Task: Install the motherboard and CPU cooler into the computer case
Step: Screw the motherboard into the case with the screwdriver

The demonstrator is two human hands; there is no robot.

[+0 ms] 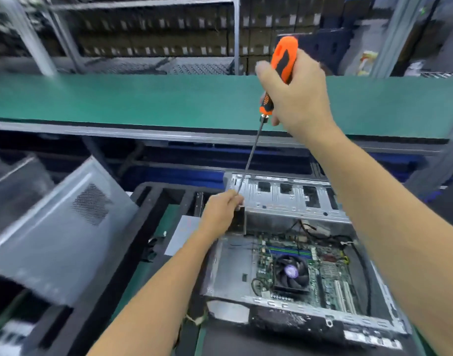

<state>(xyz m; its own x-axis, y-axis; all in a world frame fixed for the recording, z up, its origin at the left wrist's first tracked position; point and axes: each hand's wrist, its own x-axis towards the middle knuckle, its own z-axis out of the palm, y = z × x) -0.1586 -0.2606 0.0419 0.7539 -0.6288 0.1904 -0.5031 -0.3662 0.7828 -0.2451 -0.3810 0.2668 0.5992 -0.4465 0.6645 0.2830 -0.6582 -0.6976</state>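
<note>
An open metal computer case [228, 268] lies flat at the lower right. Inside it sits a green motherboard [330, 276] with a black CPU cooler fan [292, 273] on it. My right hand [297, 96] grips the orange-and-black handle of a long screwdriver [283, 57], held high above the case. Its thin shaft [251, 155] slants down to my left hand [221, 210], which pinches the tip beside the case's silver drive cage [284, 199]. The tip itself is hidden by my fingers.
A grey side panel [58, 227] with a mesh vent leans at the left. A green conveyor belt [143, 98] runs across behind the case. Black foam trays [153, 201] lie under and left of the case. Shelves with boxes stand at the back.
</note>
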